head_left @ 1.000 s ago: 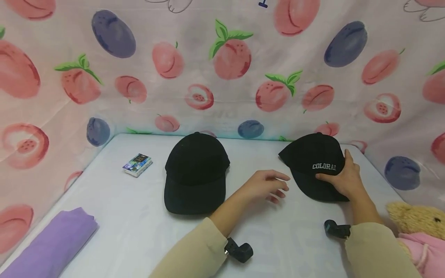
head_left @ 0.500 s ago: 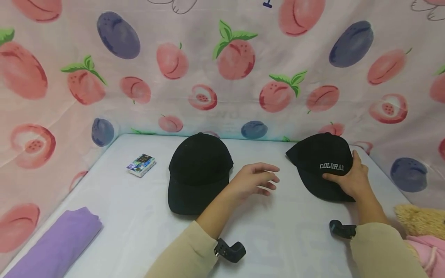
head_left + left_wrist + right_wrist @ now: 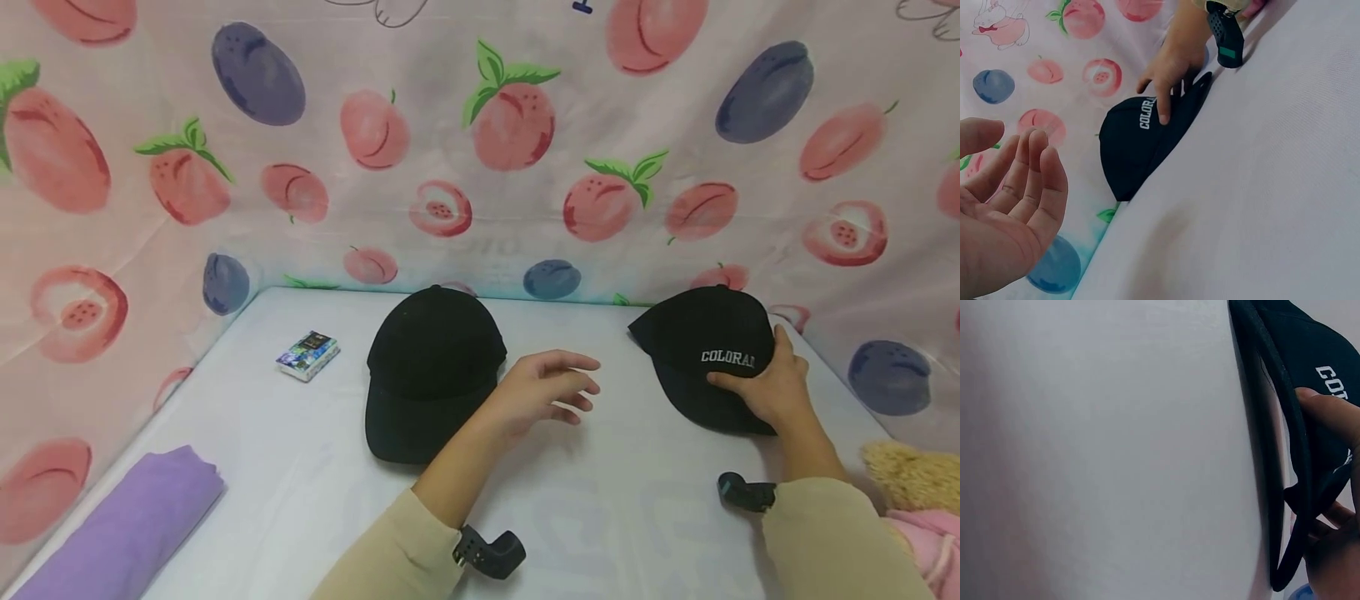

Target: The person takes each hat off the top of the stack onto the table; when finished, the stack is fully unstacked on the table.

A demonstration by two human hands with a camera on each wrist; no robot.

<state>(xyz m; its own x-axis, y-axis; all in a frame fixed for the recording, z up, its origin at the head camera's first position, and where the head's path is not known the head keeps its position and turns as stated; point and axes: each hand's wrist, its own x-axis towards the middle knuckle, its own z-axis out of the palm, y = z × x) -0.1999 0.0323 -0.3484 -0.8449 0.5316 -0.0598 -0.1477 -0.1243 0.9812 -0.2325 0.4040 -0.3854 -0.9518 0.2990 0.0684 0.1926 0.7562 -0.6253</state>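
My right hand (image 3: 776, 387) grips the side of a black baseball cap (image 3: 705, 325) with white "COLORA…" lettering, at the back right of the head view. Its thumb lies across the front by the brim; in the right wrist view fingers show behind the cap (image 3: 1310, 347). My left hand (image 3: 543, 392) hovers over the table with nothing in it, fingers loosely bent and spread. Its palm faces the lettered cap (image 3: 1122, 144) from a distance in the left wrist view. A plain black baseball cap (image 3: 431, 358) sits brim forward just left of that hand, partly covered by the wrist.
A small colourful box-like block (image 3: 308, 356) lies at the back left of the white table (image 3: 300, 500). A folded purple cloth (image 3: 135, 525) is at the front left. A teddy bear (image 3: 915, 479) in pink sits at the right edge. A fruit-print curtain (image 3: 450, 125) closes off the back.
My left hand has drawn back leftward from the lettered cap toward the plain one. My right hand and the lettered cap have shifted slightly right. The head view has turned a little.
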